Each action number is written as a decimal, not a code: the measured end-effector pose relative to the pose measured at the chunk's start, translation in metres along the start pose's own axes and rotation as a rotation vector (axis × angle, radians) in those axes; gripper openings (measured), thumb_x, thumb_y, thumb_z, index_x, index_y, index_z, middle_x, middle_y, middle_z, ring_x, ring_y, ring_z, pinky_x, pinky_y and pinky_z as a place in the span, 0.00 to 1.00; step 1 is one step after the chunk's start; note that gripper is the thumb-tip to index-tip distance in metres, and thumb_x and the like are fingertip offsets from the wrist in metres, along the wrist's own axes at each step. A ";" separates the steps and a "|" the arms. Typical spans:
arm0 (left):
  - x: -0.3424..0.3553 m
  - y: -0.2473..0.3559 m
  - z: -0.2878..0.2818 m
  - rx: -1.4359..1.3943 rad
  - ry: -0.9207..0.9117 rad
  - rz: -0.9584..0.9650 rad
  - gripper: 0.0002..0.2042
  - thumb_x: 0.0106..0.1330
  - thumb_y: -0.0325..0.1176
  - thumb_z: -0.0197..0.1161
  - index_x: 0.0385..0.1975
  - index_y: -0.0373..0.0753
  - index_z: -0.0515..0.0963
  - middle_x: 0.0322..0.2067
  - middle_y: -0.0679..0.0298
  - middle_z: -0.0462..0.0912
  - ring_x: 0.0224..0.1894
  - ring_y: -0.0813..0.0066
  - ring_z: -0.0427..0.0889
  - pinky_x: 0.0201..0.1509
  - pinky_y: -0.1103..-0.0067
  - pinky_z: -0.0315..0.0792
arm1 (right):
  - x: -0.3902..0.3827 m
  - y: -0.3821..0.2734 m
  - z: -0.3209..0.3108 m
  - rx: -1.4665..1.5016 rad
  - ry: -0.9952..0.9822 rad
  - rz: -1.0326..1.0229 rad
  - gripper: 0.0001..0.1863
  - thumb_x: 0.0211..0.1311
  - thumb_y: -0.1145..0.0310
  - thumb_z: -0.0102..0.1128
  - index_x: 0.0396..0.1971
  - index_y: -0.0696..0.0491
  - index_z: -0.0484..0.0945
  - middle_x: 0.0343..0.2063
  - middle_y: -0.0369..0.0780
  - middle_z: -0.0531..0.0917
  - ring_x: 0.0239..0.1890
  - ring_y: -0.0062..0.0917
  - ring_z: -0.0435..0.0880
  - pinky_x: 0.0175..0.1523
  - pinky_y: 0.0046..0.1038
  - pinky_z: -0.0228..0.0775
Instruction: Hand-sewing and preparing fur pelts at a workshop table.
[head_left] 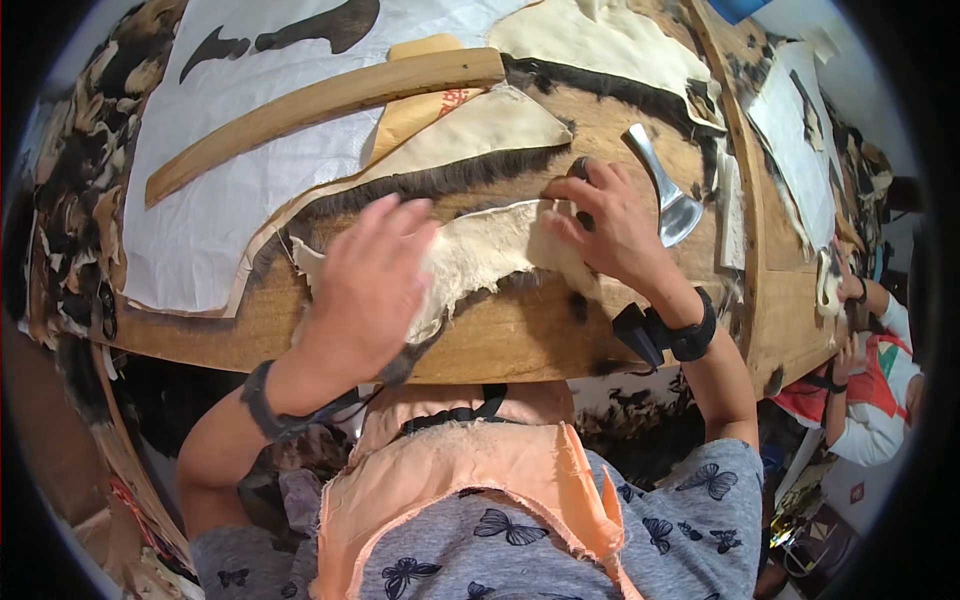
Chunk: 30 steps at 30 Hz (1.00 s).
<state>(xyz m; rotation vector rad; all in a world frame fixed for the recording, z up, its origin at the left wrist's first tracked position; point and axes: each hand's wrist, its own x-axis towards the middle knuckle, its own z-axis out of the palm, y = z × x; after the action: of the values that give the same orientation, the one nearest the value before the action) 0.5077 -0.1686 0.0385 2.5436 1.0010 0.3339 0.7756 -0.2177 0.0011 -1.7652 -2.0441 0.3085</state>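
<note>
A narrow strip of pale hide (500,232) with dark fur along its underside lies across the wooden table in front of me. My left hand (370,280) is over the strip's left part, fingers stretched out and somewhat blurred by motion. At the strip's right end, my right hand (612,215) is closed, its thumb and fingers bent around a small dark object that I cannot make out. Just right of that hand lies a shiny metal tool (675,200) with a flared blade. Beyond the strip sits a larger pale hide piece (480,135) with a dark fur edge.
A curved wooden bar (320,115) rests across a white sheet (200,240). Two dark flat pieces (320,28) lie at the top. Another hide (610,50) is at the back. Fur scraps (80,210) are heaped at left. A co-worker (870,370) works at right beyond a wooden ledge (745,180).
</note>
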 end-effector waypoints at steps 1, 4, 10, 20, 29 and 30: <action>0.000 0.005 0.005 0.039 -0.093 0.091 0.20 0.59 0.31 0.55 0.53 0.36 0.67 0.56 0.57 0.66 0.60 0.55 0.61 0.60 0.61 0.57 | 0.000 0.003 0.000 0.003 -0.003 -0.005 0.10 0.48 0.68 0.63 0.32 0.53 0.78 0.28 0.41 0.73 0.35 0.35 0.70 0.40 0.34 0.64; 0.001 -0.002 0.021 0.102 -0.252 0.183 0.27 0.61 0.36 0.55 0.60 0.37 0.60 0.64 0.59 0.56 0.66 0.54 0.52 0.64 0.58 0.50 | -0.004 0.008 -0.002 0.048 -0.076 -0.019 0.12 0.52 0.67 0.63 0.35 0.55 0.77 0.27 0.41 0.74 0.34 0.34 0.73 0.40 0.32 0.66; 0.004 -0.018 0.035 0.147 -0.354 0.138 0.32 0.60 0.43 0.55 0.64 0.40 0.54 0.67 0.60 0.48 0.68 0.52 0.45 0.66 0.55 0.44 | -0.015 0.009 -0.021 0.359 -0.351 0.410 0.11 0.56 0.66 0.60 0.25 0.59 0.78 0.20 0.47 0.78 0.25 0.39 0.78 0.29 0.35 0.66; 0.007 -0.021 0.038 0.160 -0.430 0.173 0.35 0.57 0.47 0.58 0.64 0.46 0.55 0.67 0.65 0.47 0.68 0.51 0.42 0.66 0.51 0.41 | -0.015 0.050 -0.014 0.069 -0.100 0.119 0.04 0.49 0.71 0.62 0.20 0.54 0.79 0.19 0.38 0.73 0.30 0.32 0.72 0.37 0.31 0.64; 0.007 -0.025 0.039 0.104 -0.411 0.163 0.35 0.57 0.48 0.58 0.64 0.45 0.55 0.67 0.60 0.46 0.67 0.47 0.43 0.64 0.47 0.41 | -0.004 0.055 -0.016 0.076 -0.083 0.051 0.03 0.47 0.70 0.63 0.19 0.53 0.81 0.19 0.40 0.76 0.26 0.34 0.75 0.32 0.34 0.66; 0.007 -0.025 0.037 0.109 -0.404 0.154 0.35 0.57 0.48 0.58 0.64 0.45 0.55 0.67 0.60 0.46 0.67 0.47 0.43 0.64 0.47 0.41 | -0.003 0.056 -0.018 0.094 -0.129 0.034 0.04 0.49 0.69 0.62 0.21 0.54 0.80 0.20 0.41 0.76 0.27 0.35 0.75 0.32 0.34 0.66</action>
<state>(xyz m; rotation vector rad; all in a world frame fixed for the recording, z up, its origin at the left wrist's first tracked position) 0.5106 -0.1570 -0.0054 2.6407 0.6888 -0.1959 0.8341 -0.2134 -0.0074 -1.7662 -2.0525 0.5328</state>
